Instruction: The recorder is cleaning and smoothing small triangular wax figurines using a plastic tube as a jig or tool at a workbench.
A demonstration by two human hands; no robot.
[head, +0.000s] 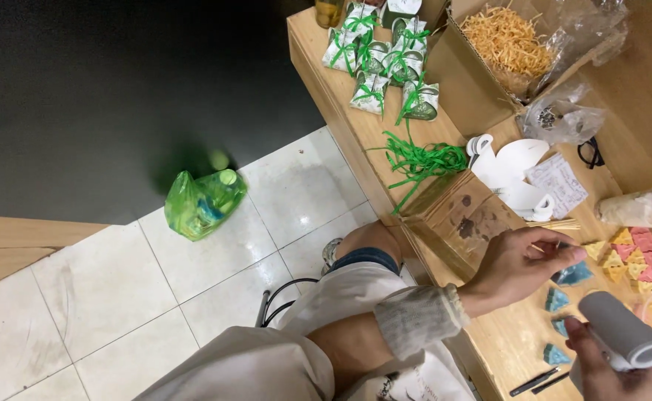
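Left hand (522, 267) pinches a blue triangular piece (574, 275). Right hand (623, 375) grips a grey cylindrical tool (621, 328), long axis diagonal, nozzle lower right. Green-ribboned white packets (381, 56) lie at the bench's far end.

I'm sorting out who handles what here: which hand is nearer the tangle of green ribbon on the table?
Left. The left hand is below the green ribbon, pinching a blue triangular piece. The right hand, holding a grey cylindrical tool, is farther away.

Bare table (511, 334) surface lies open in the lower centre of the frame, between the left hand (519, 267) and the blue triangular packets (559, 312). Toward the upper right, paper cutouts (511, 171), green ribbon (422, 160) and the cardboard box (489, 67) block passage.
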